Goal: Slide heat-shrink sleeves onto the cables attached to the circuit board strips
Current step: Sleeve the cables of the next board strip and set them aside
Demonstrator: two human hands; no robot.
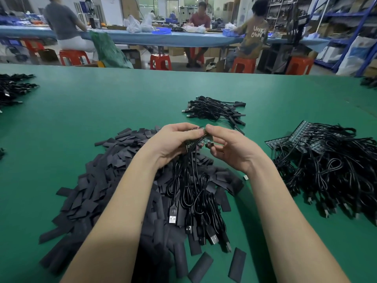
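Loose heat-shrink sleeves are lying piled at lower centre | left hand and right hand are both gripping a circuit board strip mid-frame, cables dangling | step: apparently separating a board (no sleeve held) | next: picking one sleeve, threading over a cable's plug end.

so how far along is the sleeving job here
Done, apparently: a small bundle of cables lies farther back. In hand: left hand and right hand hold one circuit board strip, cables dangling. Left: the big pile of strips and heap of sleeves.
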